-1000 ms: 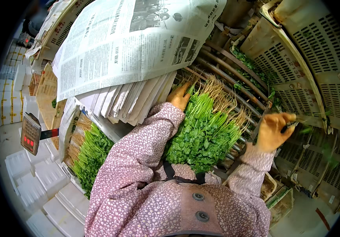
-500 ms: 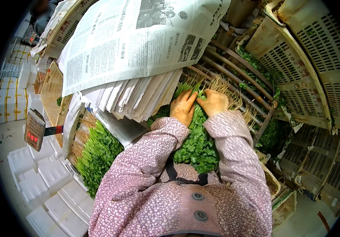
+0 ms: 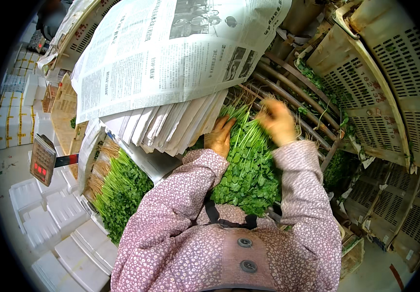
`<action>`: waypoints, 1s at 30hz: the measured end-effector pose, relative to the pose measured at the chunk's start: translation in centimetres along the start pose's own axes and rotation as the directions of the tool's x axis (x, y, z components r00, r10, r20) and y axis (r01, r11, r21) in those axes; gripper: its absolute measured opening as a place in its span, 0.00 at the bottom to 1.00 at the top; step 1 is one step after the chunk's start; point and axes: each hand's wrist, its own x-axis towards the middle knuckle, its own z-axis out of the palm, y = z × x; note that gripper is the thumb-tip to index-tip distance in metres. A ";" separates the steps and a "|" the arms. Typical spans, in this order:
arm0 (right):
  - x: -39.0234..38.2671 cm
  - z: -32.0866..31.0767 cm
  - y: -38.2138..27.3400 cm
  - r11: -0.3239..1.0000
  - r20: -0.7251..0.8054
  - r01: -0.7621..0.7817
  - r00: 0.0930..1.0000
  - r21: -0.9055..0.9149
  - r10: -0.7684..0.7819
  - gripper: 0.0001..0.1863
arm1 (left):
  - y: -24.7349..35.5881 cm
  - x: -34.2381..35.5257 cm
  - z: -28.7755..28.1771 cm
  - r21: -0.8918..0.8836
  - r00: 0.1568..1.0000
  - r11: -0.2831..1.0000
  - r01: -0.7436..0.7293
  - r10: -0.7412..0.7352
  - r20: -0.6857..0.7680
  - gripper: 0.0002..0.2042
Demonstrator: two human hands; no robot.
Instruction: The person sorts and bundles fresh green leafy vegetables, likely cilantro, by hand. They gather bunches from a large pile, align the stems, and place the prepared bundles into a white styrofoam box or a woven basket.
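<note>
A thick layer of leafy greens (image 3: 246,168), like coriander with long pale stems, lies right in front of me. The leaves point toward me and the thin roots away. My left hand (image 3: 219,137) rests along the left side of the stems, its fingers stretched out and touching them. Over the root end at the right is my right hand (image 3: 279,121), bent and smeared by motion, so its grip does not show. Close beyond my left hand is a stack of paper sheets (image 3: 171,124), topped by a printed newspaper sheet (image 3: 142,63).
More greens (image 3: 122,190) lie in a crate at the left, roots outward. Beside them stands a scale display (image 3: 43,160) with red digits. White foam boxes (image 3: 66,209) cover the left floor. Rusty bars (image 3: 297,100) and tall slotted plastic crates (image 3: 361,87) are at the right.
My right hand has moved right, off the stems toward the roots. My left hand has slid slightly left and nearer. The greens now look wider spread between my arms.
</note>
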 end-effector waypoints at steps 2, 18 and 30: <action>-0.7 1.5 -3.6 0.808 0.304 0.209 0.952 -0.552 -0.038 0.21 | 0.0 0.0 0.0 0.030 1.000 1.000 -0.002 0.002 0.003 0.23; 3.8 2.3 -3.2 0.817 0.354 0.026 0.909 -0.576 0.220 0.19 | 0.0 -0.2 0.6 0.144 0.999 0.989 -0.038 0.034 0.031 0.27; -7.6 -11.9 8.7 0.943 -0.332 -0.320 0.883 0.092 0.332 0.15 | 6.0 1.2 -3.4 -0.035 0.985 0.988 -0.154 0.156 0.072 0.25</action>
